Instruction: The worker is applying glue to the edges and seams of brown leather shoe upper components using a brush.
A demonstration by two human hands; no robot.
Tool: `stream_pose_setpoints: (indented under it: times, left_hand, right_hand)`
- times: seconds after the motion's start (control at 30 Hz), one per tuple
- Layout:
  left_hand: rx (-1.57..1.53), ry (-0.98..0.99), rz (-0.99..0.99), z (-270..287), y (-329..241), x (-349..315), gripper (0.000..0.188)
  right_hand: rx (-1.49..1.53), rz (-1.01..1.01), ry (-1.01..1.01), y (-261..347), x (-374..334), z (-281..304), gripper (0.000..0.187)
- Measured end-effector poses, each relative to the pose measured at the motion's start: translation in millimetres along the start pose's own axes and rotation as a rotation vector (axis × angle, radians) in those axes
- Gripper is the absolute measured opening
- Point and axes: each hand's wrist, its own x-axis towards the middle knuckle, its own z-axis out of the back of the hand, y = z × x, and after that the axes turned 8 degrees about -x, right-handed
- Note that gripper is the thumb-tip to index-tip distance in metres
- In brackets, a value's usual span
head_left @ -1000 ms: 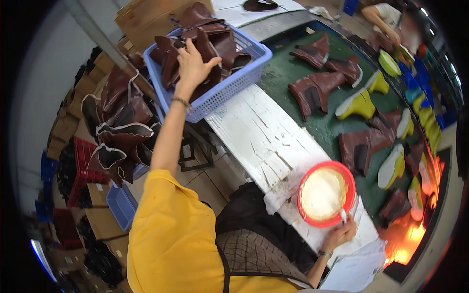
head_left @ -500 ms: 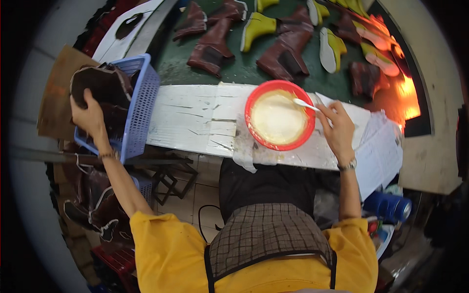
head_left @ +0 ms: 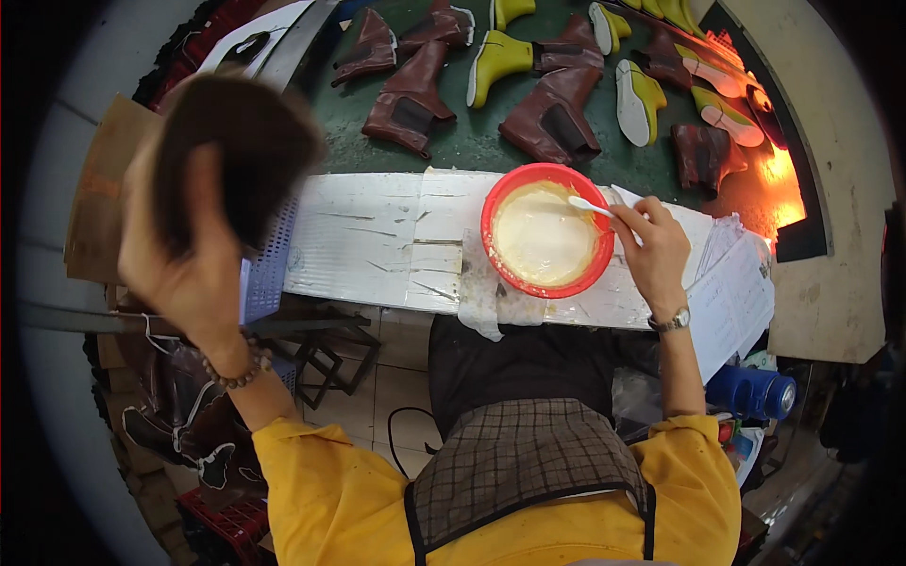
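Note:
My left hand point(head_left: 184, 259) grips a dark brown boot upper point(head_left: 250, 141), lifted over the blue plastic basket point(head_left: 269, 269) at the left; both are smeared by motion. Between the thumb and fingers of my right hand point(head_left: 654, 247) is a slim white-handled tool point(head_left: 587, 204). Its tip reaches over the right side of a red bowl point(head_left: 488, 231), and I cannot make out the tip's shape. Cream-coloured paste point(head_left: 543, 236) fills much of the bowl, which stands on a white board point(head_left: 359, 226) along the table's near edge.
Brown boots point(head_left: 412, 108) and boots on yellow lasts point(head_left: 495, 64) lie across the green table point(head_left: 330, 132). An orange glow point(head_left: 779, 193) lights its right side. Papers point(head_left: 731, 292) hang at the right, above a blue flask point(head_left: 755, 391). More uppers point(head_left: 179, 396) hang at lower left.
My left hand has raised the boot upper out of the basket, up and towards me. My right hand stays by the bowl with the white-handled tool.

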Motion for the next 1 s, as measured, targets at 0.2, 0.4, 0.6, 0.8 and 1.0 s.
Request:
stream_pose_setpoints:
  times: [0.2, 0.4, 0.6, 0.8, 1.0]
  left_hand:
    - [-0.654, 0.928, 0.645, -74, -8, -29, 0.029]
    - [-0.775, 1.428, 0.895, -110, -29, -68, 0.029]
    - [-0.854, 1.322, 1.004, -101, -30, -49, 0.027]
    - [-0.799, 0.937, 0.944, -82, -22, -42, 0.024]
    - [-0.221, 0.615, 0.545, -99, 3, -53, 0.035]
  right_hand:
    - [0.393, -0.151, 0.141, -7, -4, 6, 0.015]
    - [0.745, 0.127, 0.032, 14, 33, 38, 0.018]
    - [0.673, 0.29, -0.018, 25, 36, 23, 0.022]
    - [0.741, 0.191, -0.046, 49, 15, 12, 0.023]
    - [0.778, 0.041, 0.138, 46, 6, 0, 0.021]
